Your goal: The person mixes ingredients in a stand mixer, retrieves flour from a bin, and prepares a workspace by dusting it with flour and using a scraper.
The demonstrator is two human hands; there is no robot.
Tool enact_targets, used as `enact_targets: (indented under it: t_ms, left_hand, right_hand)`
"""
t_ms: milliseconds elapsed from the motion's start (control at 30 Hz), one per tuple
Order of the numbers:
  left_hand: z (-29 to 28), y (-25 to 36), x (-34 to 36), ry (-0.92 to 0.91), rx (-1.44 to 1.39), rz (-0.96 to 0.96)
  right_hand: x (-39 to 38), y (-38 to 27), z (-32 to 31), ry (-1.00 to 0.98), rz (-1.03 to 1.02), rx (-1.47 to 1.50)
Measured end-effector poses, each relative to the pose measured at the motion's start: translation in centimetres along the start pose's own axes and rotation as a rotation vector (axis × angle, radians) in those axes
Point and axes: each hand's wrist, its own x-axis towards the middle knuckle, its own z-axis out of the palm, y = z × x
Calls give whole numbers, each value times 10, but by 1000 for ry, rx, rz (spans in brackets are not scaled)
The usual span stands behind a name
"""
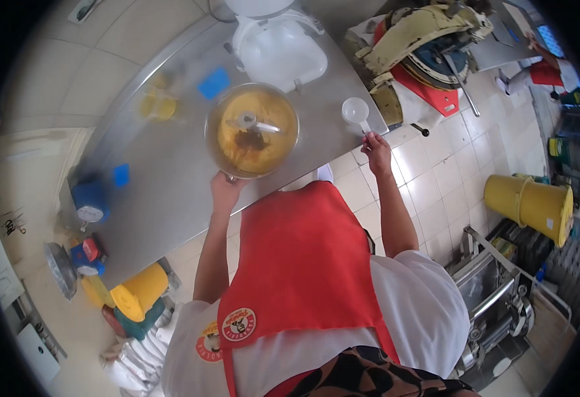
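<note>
My left hand [229, 186] grips the near edge of a processor bowl [212, 132], which holds a yellow mixture [250, 109] with a dark brown patch around the central blade [249, 121]. My right hand [376, 149] holds a white measuring cup [355, 111] by its handle at the right edge of the steel table [164, 218]. Behind the bowl lie a blue square [212, 84] and a white plastic piece [278, 59]. Yellowish shapes [158, 106] sit left of the bowl, too blurred to name.
A cream machine [412, 40] stands beyond the table's right side, near another person [553, 73] at the upper right. Yellow buckets [528, 208] are at right and lower left. A wheeled metal frame [488, 298] is behind my right side. Blue scales [89, 198] sit at the table's left.
</note>
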Motion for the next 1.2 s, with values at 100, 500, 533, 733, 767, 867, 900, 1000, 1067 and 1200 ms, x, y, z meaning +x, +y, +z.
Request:
enact_targets:
  t_ms: [100, 500, 533, 733, 767, 867, 900, 1000, 1067, 1200]
  left_hand:
    - [9, -3, 4, 70, -133, 91]
    - [0, -1, 8, -48, -62, 34]
    - [-1, -3, 9, -63, -75, 31]
    - [6, -1, 20, 26, -124, 161]
    - [9, -1, 21, 44, -122, 180]
    - [1, 13, 19, -30, -122, 141]
    - [-4, 15, 18, -65, -126, 111]
    - [1, 12, 19, -98, -157, 53]
    - [5, 4, 16, -52, -190, 117]
    - [14, -6, 18, 84, -267, 263]
  right_hand:
    - [31, -9, 8, -15, 46, 12]
    - [19, -73, 89, 106, -538, -931]
    - [0, -88, 128, 32, -576, -804]
    - [-82, -129, 354, -671, -834, -1710]
    - [-82, -123, 369, -737, -768, -1950]
    - [-92, -104, 385, -885, -665, -2259]
    - [-98, -95, 386, -914, -687, -2274]
    - [-108, -82, 370, -900, -707, -2296]
    - [-101, -103, 361, -813, -687, -2252]
    - [-117, -161, 373, -677, -813, -2052]
